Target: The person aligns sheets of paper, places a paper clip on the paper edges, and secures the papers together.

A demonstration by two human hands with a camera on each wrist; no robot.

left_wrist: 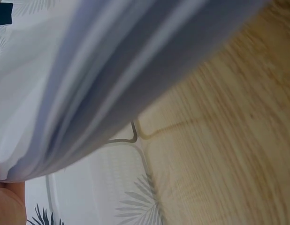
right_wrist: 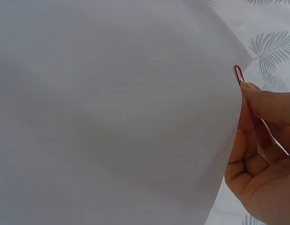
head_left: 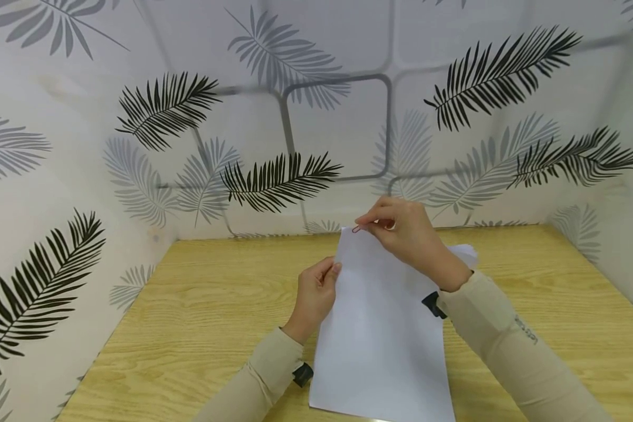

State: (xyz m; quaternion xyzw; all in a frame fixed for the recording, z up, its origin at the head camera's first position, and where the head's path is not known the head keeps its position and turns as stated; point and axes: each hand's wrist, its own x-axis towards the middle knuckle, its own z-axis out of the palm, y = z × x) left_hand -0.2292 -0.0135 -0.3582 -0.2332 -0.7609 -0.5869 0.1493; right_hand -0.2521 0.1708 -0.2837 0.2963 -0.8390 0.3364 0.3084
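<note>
A stack of white paper sheets [head_left: 382, 334] is held up at a tilt over the table. My left hand [head_left: 317, 293] grips the stack's left edge near the top, thumb on the front face. In the left wrist view several layered sheets [left_wrist: 103, 79] fan slightly apart, with part of the left hand [left_wrist: 9, 201] at the corner. My right hand [head_left: 408, 234] pinches a red paper clip [head_left: 356, 229] at the top edge of the stack. The right wrist view has the clip's rounded end [right_wrist: 238, 72] projecting past the thumb and finger, over the paper near its corner.
A light wood-grain table [head_left: 216, 305] extends under and around the paper. Behind it stands a wall [head_left: 337, 135] covered in leaf-patterned paper. A curled white sheet edge [head_left: 464, 254] shows beyond the right wrist. Black straps [head_left: 434, 305] sit at the wrists.
</note>
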